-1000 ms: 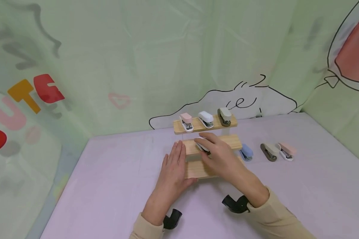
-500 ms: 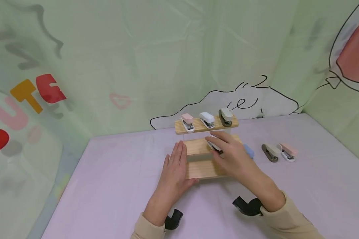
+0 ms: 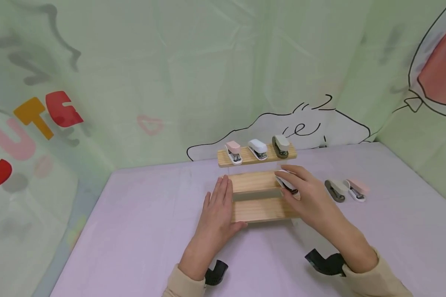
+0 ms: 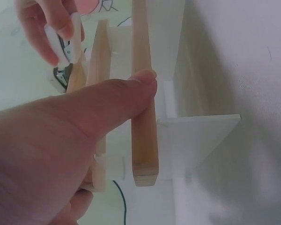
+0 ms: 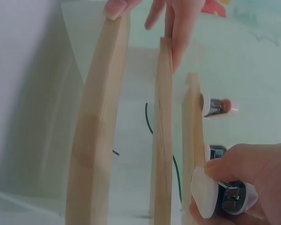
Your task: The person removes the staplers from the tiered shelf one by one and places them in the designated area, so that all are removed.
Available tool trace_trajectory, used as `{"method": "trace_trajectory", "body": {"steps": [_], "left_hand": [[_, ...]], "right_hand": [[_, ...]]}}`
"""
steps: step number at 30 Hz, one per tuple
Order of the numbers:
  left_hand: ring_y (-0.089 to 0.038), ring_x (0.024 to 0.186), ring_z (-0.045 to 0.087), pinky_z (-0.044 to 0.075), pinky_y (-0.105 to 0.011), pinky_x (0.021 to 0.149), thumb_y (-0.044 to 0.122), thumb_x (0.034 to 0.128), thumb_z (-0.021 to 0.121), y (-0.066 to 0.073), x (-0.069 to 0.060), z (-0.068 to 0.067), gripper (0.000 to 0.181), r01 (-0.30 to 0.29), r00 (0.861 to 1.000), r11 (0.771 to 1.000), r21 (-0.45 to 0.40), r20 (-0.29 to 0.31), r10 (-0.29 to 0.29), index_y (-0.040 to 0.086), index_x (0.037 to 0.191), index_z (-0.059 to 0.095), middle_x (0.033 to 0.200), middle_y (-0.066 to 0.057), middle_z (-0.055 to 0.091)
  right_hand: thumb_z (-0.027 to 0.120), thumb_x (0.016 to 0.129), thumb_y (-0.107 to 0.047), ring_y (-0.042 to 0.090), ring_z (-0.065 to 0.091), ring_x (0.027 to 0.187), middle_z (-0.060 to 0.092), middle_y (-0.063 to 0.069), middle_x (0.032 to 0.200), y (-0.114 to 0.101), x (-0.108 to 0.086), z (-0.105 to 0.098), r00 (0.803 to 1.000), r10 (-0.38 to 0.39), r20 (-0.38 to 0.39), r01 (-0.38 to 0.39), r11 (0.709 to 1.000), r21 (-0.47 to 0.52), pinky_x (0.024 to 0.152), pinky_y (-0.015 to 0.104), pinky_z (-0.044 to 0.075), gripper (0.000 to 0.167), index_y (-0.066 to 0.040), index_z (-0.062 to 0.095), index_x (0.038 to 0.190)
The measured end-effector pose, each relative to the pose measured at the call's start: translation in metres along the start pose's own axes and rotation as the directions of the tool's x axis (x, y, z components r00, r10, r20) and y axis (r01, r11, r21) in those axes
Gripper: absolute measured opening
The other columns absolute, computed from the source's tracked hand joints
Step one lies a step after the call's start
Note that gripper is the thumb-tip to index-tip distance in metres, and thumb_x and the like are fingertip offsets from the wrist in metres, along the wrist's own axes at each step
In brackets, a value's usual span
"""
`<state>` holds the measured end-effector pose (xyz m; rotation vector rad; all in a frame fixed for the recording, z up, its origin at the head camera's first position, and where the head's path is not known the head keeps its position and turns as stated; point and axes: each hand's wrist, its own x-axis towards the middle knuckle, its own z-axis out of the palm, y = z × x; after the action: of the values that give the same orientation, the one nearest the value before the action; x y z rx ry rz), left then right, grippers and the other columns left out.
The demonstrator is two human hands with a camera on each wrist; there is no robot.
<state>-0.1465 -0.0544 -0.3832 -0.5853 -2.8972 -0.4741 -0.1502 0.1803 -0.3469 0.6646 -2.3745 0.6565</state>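
A three-tier wooden rack (image 3: 260, 209) with pale see-through supports stands before me. My left hand (image 3: 215, 215) rests against its left end with straight fingers; in the left wrist view the thumb (image 4: 143, 84) presses the front edge of the lowest board (image 4: 145, 159). Between thumb and fingers, my right hand (image 3: 314, 200) pinches a small white stapler (image 5: 205, 193) at the right end of the middle board (image 3: 253, 182). Whether the stapler touches that board cannot be told. On the top board sit a pink stapler (image 3: 233, 152), another white stapler (image 3: 258, 149) and a grey stapler (image 3: 281, 146).
Right of the rack, another grey stapler (image 3: 335, 190) and another pink stapler (image 3: 356, 190) lie on the pale purple tabletop (image 3: 145, 231). A printed green curtain (image 3: 208, 74) hangs behind the table. Black curved mounts (image 3: 216, 272) are at both wrists.
My right hand has slid rightward along the middle board with the white stapler, from near its centre to its right end. The blue stapler on the table is now hidden. The left hand stays put.
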Motion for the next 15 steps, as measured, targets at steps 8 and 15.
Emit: {"method": "trace_trajectory", "body": {"steps": [8, 15], "left_hand": [[-0.028, 0.154, 0.017, 0.03, -0.055, 0.118, 0.041, 0.0726, 0.087, 0.001, 0.0, 0.0, 0.115, -0.002, 1.0, 1.0, 0.001, -0.007, 0.002, -0.002, 0.156, 0.02, 0.165, -0.015, 0.019], [-0.028, 0.154, 0.017, 0.03, -0.055, 0.117, 0.041, 0.0724, 0.087, 0.001, 0.0, 0.0, 0.116, -0.001, 1.0, 1.0, 0.005, -0.004, 0.001, -0.002, 0.156, 0.019, 0.166, -0.015, 0.018]], "right_hand": [[0.076, 0.074, 0.009, 0.036, 0.066, 0.104, 0.062, 0.019, 0.125, 0.009, -0.011, -0.012, 1.0, 0.025, -0.001, -0.025, 0.999, -0.046, 0.073, 0.046, 0.057, 0.048, 0.0, 0.067, 0.12], [0.077, 0.074, 0.008, 0.036, 0.064, 0.107, 0.061, 0.018, 0.127, 0.02, -0.027, -0.02, 0.996, 0.087, 0.033, -0.084, 0.994, -0.076, 0.071, 0.043, 0.054, 0.05, -0.001, 0.067, 0.123]]}}
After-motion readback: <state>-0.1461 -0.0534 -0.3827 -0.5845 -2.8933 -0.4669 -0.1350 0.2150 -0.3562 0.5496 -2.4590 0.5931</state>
